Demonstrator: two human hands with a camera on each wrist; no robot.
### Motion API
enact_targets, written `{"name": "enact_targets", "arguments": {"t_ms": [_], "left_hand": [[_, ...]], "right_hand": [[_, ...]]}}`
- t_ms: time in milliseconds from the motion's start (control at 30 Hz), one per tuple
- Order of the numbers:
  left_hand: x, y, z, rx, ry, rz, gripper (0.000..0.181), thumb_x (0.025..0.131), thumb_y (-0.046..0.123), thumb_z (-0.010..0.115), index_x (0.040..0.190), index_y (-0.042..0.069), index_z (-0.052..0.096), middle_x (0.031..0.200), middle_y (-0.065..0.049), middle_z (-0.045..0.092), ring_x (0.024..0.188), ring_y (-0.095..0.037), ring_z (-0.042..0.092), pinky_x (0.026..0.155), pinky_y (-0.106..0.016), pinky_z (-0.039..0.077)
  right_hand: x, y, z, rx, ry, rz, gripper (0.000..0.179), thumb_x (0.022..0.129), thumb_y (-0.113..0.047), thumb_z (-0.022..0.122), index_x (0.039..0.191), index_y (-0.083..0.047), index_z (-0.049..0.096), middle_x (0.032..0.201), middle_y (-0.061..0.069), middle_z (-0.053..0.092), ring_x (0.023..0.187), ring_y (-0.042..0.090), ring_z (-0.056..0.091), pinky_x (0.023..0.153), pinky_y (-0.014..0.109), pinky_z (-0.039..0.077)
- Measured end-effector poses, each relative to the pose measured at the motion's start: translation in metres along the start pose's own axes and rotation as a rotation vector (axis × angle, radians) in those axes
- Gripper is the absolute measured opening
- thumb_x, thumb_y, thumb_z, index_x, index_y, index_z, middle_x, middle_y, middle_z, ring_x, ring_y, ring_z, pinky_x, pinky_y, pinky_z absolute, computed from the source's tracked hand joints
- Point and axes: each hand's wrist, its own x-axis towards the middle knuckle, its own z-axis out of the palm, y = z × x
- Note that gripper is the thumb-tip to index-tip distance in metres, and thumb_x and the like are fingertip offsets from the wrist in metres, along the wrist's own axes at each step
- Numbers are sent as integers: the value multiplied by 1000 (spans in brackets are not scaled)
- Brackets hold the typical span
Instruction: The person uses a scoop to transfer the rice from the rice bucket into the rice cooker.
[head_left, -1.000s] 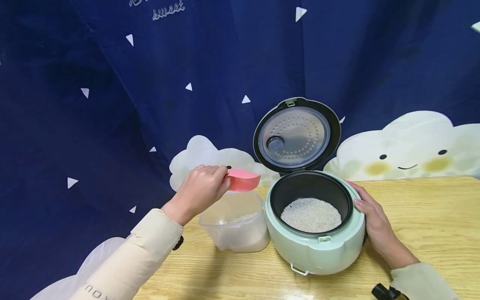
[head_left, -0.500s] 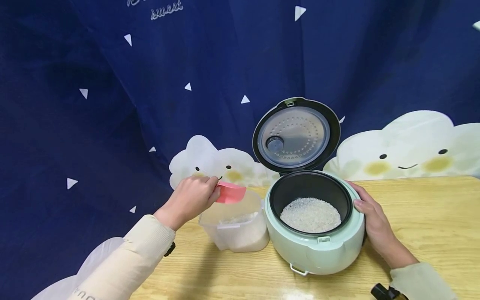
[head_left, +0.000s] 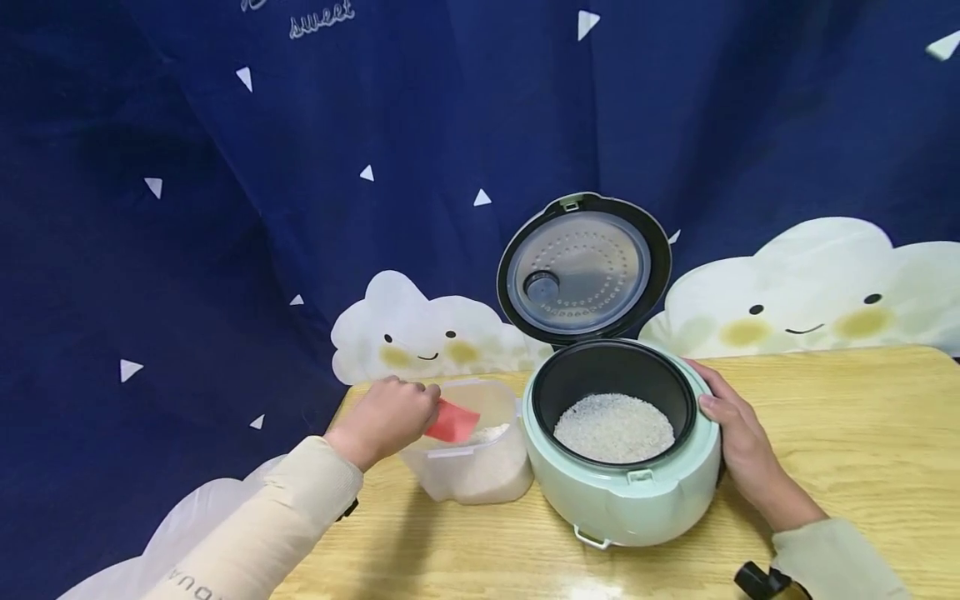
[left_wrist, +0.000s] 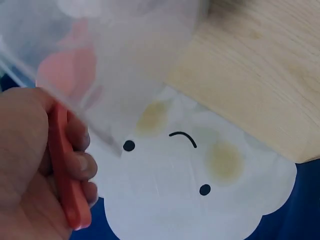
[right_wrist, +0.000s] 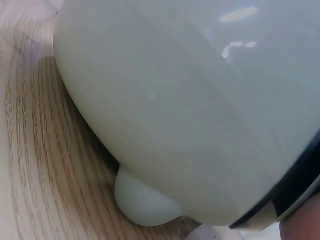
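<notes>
Scoop [head_left: 454, 421] in pink, clamped by its handle in the curled left fingers, and the left hand [head_left: 388, 417] is held over the near corner of the clear tub [head_left: 450, 468]! The scoop's head is tilted inside the tub's mouth, just right of those fingers; through the tub's wall it is glimpsed from the left wrist. White rice [head_left: 492, 432] is seen just beyond the scoop, though contact cannot be told.

Across to the right hand [head_left: 744, 429]: thumb and forefinger are spread apart, both laid against the pale green rice cooker [head_left: 626, 512], the other fingers mostly hidden. Left of the right fingers, a black pot [head_left: 600, 364] is seated in the cooker, its bottom covered with rice. Farther back from those fingers, the lid [head_left: 588, 271] is tipped wide open. Between both sets of fingers, tub and cooker are set side by side on the wooden table [head_left: 840, 433].
</notes>
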Motion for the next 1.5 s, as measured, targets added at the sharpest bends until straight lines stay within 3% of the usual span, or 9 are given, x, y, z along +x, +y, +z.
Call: {"name": "enact_targets", "arguments": {"t_ms": [133, 267, 467, 667, 933, 1067, 1267, 1500], "left_hand": [[0, 6, 7, 86, -18, 46, 21, 79, 3, 75, 69, 13, 59, 59, 1, 61, 50, -14, 59, 48, -31, 43], [4, 11, 5, 78, -58, 14, 24, 76, -1, 74, 64, 15, 60, 58, 2, 62, 49, -14, 58, 47, -32, 45], [14, 19, -5, -13, -230, -97, 27, 79, -2, 71, 61, 16, 62, 61, -1, 64, 50, -19, 58, 48, -38, 53], [24, 29, -8, 51, -366, -163, 25, 84, 4, 72, 64, 16, 65, 63, 0, 64, 53, -17, 61, 50, -35, 55], [37, 37, -1, 58, -516, -197, 32, 84, 6, 71, 59, 19, 58, 64, 3, 62, 54, -11, 55, 52, -32, 53], [42, 38, 4, 44, -576, -202, 28, 84, 8, 71, 60, 18, 59, 67, 3, 64, 57, -13, 58, 53, -33, 54], [46, 39, 9, -14, -607, -214, 31, 87, 5, 67, 61, 18, 59, 68, 2, 65, 59, -13, 59, 54, -37, 57], [45, 36, 22, -119, -644, -205, 41, 84, 22, 78, 57, 18, 48, 63, 3, 57, 56, -14, 47, 55, -43, 58]], "right_hand": [[-1, 1, 1, 5, -2, 0, 50, 105, -7, 29, 153, -5, 44, 145, -17, 57, 135, -6, 49, 108, 6, 33], [0, 1, 1, 5, 5, -18, 50, 105, -6, 29, 153, -3, 44, 146, -16, 58, 136, -5, 50, 108, 7, 33], [1, 2, 2, 36, 15, -46, 51, 103, -4, 29, 152, 1, 44, 145, -13, 60, 135, -1, 52, 109, 9, 33], [1, 1, 0, 24, 26, -42, 50, 104, -5, 30, 151, 0, 46, 145, -13, 60, 134, -1, 52, 109, 9, 33], [1, 0, 1, 10, 31, -21, 50, 103, -6, 31, 151, -2, 46, 144, -15, 60, 134, -3, 51, 108, 8, 33], [1, 0, 1, 25, 24, -27, 50, 104, -6, 30, 152, -1, 45, 145, -14, 59, 135, -2, 51, 109, 8, 33], [2, -1, 0, 20, 29, -31, 50, 104, -6, 30, 152, -1, 44, 146, -13, 59, 135, -2, 51, 109, 8, 33], [1, -1, 1, -4, 31, -28, 50, 104, -7, 30, 151, -1, 45, 144, -15, 59, 134, -3, 51, 109, 8, 33]]}}
